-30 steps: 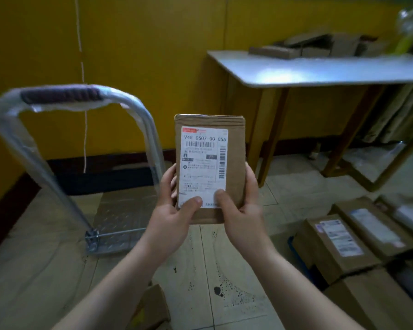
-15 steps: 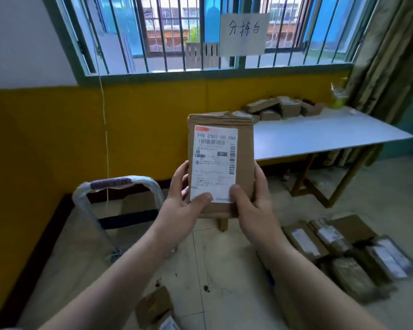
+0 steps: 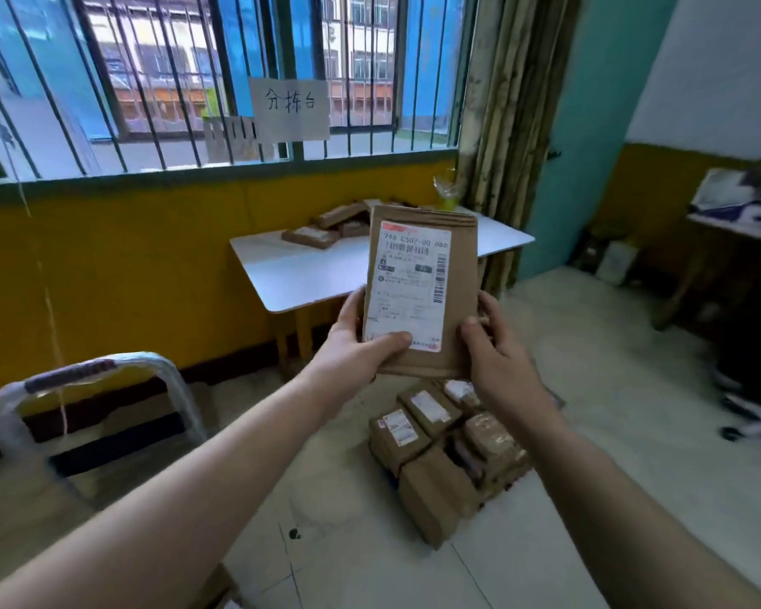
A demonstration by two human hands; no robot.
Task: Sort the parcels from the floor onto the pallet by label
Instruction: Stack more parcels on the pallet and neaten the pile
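Held parcel: the flat brown cardboard parcel (image 3: 463, 274) is near the middle of the view, upright in the air, its face toward the camera.
Label: a white printed shipping label (image 3: 407, 283) with barcodes covers most of that face, leaving a brown strip at the 3 o'clock side.
Left hand (image 3: 357, 349): grips the parcel's lower corner at 7 o'clock, the thumb lying across the bottom edge of the label and the fingers behind.
Right hand (image 3: 497, 358): grips the lower corner at 5 o'clock, the thumb pressed on the bare cardboard beside the label and the fingers wrapped behind.
Floor pile: a cluster of brown labelled cardboard parcels (image 3: 436, 450) lies packed together on the pale tiled floor (image 3: 611, 367), at 6 o'clock from the held parcel and well below it.
Counter: a white-topped counter (image 3: 291, 274) stands against the yellow wall, behind the held parcel and out toward 9 o'clock of it.
Counter load: a few brown parcels (image 3: 321, 228) sit on its far side, at 10 o'clock of the held one.
Trolley: a metal trolley handle wrapped in clear plastic (image 3: 89, 375) is at 8 o'clock in the view.
Sign: a white paper sheet with handwritten characters (image 3: 290, 108) hangs on the barred window at 12 o'clock.
Curtain: a greenish-brown pleated curtain (image 3: 501, 125) hangs at 1 o'clock.
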